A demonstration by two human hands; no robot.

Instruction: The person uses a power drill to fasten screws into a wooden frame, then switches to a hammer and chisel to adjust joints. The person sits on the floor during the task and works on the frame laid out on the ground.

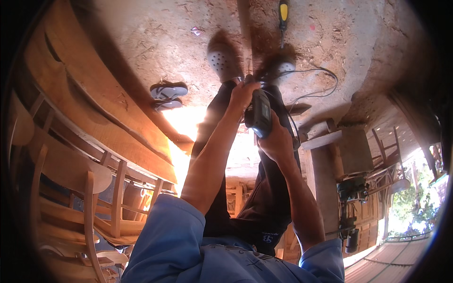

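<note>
Both my hands are on a corded power tool (258,111) with a dark body, held between my legs over a narrow strip of wood (246,35). My left hand (243,94) is closed around its far end. My right hand (277,141) wraps the near, rear end. The tool's exact kind is hard to make out, and its underside is hidden. A black cord (334,78) loops out to the right across the floor. Beyond my right foot lies a screwdriver (283,13) with a yellow and black handle.
Thick wooden planks (89,108) run along the left, with wooden chairs (89,188) below them. A pair of flip-flops (170,92) lies on the shaving-strewn floor. My feet wear perforated clogs (222,61). Wooden blocks (354,151) and dark machinery (350,203) stand at right.
</note>
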